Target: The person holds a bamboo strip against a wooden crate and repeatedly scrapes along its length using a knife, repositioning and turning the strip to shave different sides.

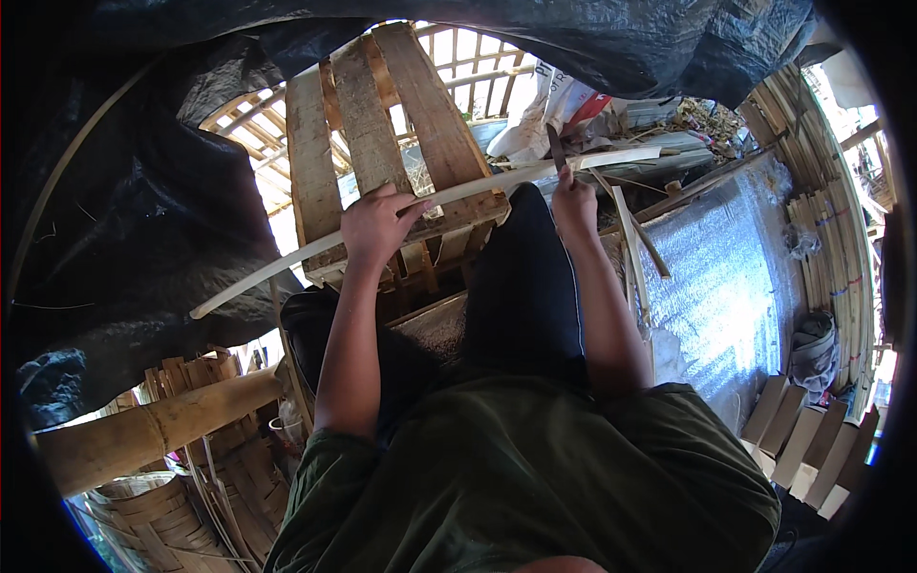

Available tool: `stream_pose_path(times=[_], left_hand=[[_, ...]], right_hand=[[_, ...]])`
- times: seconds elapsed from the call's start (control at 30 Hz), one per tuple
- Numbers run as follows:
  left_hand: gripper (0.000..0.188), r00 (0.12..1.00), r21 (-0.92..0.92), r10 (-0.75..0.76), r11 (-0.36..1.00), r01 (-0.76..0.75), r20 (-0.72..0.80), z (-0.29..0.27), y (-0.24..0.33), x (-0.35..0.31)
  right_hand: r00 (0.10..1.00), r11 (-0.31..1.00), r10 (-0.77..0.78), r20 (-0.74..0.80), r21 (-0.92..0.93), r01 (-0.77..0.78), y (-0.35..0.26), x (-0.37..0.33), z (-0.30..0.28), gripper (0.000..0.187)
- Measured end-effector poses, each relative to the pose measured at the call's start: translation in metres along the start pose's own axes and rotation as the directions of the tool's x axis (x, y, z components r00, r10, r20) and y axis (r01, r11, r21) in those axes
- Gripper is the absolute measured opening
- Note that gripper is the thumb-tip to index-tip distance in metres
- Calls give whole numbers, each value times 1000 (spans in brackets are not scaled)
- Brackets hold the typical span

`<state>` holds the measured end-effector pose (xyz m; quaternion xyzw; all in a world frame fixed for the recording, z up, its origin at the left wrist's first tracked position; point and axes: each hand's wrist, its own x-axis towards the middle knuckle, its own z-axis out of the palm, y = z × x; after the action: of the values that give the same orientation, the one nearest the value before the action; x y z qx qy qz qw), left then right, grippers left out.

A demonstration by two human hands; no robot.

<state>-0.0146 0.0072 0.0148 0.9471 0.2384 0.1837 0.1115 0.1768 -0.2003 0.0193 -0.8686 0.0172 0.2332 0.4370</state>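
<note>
A long pale strip of bamboo (478, 185) runs across in front of me, its left end lower than its right. My left hand (375, 227) is closed round it near the middle, above the slatted wooden bench (368, 134). In my right hand (576, 205) is a knife (556, 148), its dark blade pointing up and away and crossing the strip near its right end. The handle is mostly hidden by my fingers. Thin pale slivers (626, 224) hang down just right of that hand; I cannot tell whether they are still joined to the strip.
Dark plastic sheeting (143, 220) hangs at the left and overhead. A thick bamboo pole (162, 430) and woven baskets (143, 506) are at lower left. A white sack (544, 115) stands beyond the knife. Silvery sheeting (716, 277) and bundled bamboo slats (831, 239) lie to the right.
</note>
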Motion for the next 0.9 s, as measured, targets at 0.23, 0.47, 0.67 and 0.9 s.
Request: stream_pose_path(times=[0.23,0.47,0.67,0.9], left_hand=[[41,998,2,-51,999,51,34,0,-5,-3],[41,999,7,-46,999,46,17,2,-5,-1],[41,999,34,22,999,-21,-47,5,-3,-6],[40,995,31,33,999,-31,-93,8,2,-5]], right_hand=[[1000,999,-7,-27,37,8,-5,-8,4,55],[998,997,-53,-17,54,54,-2,-12,17,55],[851,859,-504,-148,-192,475,31,-2,44,55],[903,922,-372,-213,-194,334,58,38,22,58]])
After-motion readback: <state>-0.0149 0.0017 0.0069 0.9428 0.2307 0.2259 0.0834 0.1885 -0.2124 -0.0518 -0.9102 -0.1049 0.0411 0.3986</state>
